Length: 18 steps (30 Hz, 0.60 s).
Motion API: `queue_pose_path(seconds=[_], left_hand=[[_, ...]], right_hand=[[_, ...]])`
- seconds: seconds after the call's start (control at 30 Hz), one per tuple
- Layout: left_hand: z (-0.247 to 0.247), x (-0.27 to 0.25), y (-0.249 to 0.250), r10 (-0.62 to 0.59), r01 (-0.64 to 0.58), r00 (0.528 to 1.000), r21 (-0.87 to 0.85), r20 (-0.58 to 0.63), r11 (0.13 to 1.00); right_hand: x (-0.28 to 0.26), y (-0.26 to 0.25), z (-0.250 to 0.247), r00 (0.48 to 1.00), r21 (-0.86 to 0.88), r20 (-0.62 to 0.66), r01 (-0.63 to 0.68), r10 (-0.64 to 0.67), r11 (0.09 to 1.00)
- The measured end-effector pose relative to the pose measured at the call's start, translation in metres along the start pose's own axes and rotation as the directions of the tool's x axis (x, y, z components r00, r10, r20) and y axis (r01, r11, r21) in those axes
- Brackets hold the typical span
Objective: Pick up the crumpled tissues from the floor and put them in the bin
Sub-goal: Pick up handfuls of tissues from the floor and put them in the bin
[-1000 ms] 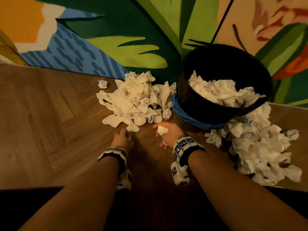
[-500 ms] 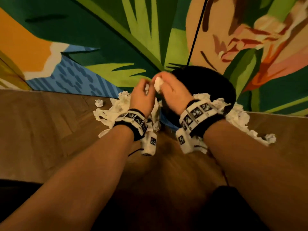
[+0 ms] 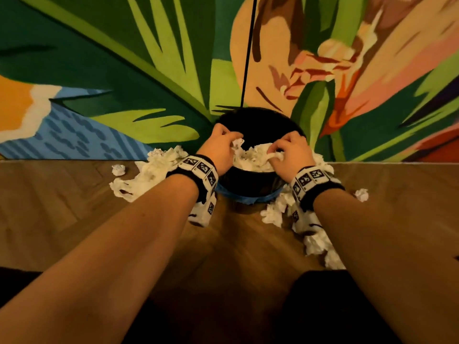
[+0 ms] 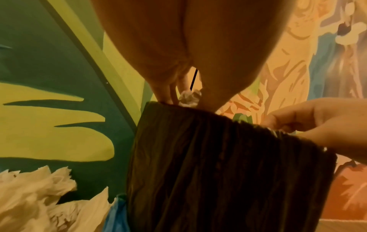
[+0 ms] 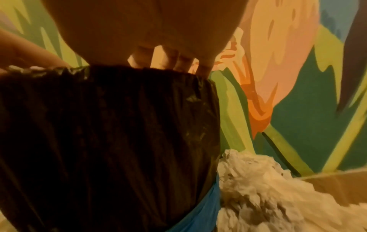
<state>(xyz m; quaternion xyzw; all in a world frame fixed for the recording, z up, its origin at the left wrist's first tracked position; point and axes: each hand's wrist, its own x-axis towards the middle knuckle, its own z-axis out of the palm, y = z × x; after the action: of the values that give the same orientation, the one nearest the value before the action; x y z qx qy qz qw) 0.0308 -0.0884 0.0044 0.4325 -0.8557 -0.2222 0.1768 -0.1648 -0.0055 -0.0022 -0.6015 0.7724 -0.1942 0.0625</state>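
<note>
The black-lined bin (image 3: pixel 248 181) stands against the painted wall, holding crumpled white tissues (image 3: pixel 250 160). Both hands are over its mouth. My left hand (image 3: pixel 232 145) pinches a small tissue ball (image 3: pixel 237 142) at the left rim; the left wrist view shows that tissue ball (image 4: pixel 189 98) between the fingers just above the bin liner (image 4: pixel 218 172). My right hand (image 3: pixel 274 155) curls round a tissue (image 3: pixel 277 156) at the right rim. In the right wrist view its fingers (image 5: pixel 168 61) hang over the bin (image 5: pixel 99 141), and the tissue is hidden.
A tissue pile (image 3: pixel 149 175) lies on the wooden floor left of the bin, another pile (image 3: pixel 318 242) to its right. Single balls lie at the far left (image 3: pixel 118 169) and right (image 3: pixel 361 194). A blue bag edge (image 3: pixel 248 198) shows under the liner.
Both hands have risen from the floor with their tissues and moved forward and down over the bin's mouth. The head view has tilted up toward the wall.
</note>
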Motion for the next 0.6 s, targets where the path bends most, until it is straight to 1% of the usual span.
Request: queue_pose_path(seconds=[0.07, 0.13, 0.2, 0.27, 0.37, 0.47, 0.53, 0.6], left_hand=[[0.009, 0.001, 0.000, -0.032, 0.034, 0.999, 0.059, -0.030, 0.998], [0.014, 0.003, 0.002, -0.064, 0.066, 0.998, 0.098, -0.030, 0.993], [0.015, 0.004, 0.004, -0.088, 0.090, 0.996, 0.107, -0.025, 0.990], [0.012, 0.005, 0.007, -0.109, 0.106, 0.994, 0.123, 0.026, 0.987], [0.006, 0.010, 0.011, -0.128, 0.085, 0.976, 0.229, 0.176, 0.970], [0.008, 0.014, 0.015, -0.131, 0.035, 0.962, 0.369, 0.238, 0.929], [0.016, 0.013, 0.018, -0.164, 0.045, 0.951, 0.408, 0.263, 0.912], [0.022, 0.011, 0.019, -0.174, 0.026, 0.938, 0.438, 0.300, 0.899]], right_hand=[[-0.004, 0.000, 0.002, 1.000, -0.023, -0.004, -0.020, 0.020, 1.000], [-0.004, -0.003, 0.000, 0.999, -0.037, 0.048, -0.020, 0.022, 0.999], [-0.004, -0.005, 0.000, 0.994, -0.065, 0.108, 0.009, -0.002, 0.998], [-0.005, -0.004, 0.003, 0.987, -0.153, 0.159, 0.059, -0.035, 0.986], [-0.005, -0.001, 0.008, 0.975, -0.240, 0.220, 0.095, -0.041, 0.966], [-0.003, -0.001, 0.008, 0.968, -0.287, 0.248, 0.111, -0.038, 0.952], [-0.003, -0.001, 0.009, 0.969, -0.304, 0.245, 0.105, -0.029, 0.947], [-0.003, 0.000, 0.011, 0.973, -0.324, 0.230, 0.101, -0.025, 0.941]])
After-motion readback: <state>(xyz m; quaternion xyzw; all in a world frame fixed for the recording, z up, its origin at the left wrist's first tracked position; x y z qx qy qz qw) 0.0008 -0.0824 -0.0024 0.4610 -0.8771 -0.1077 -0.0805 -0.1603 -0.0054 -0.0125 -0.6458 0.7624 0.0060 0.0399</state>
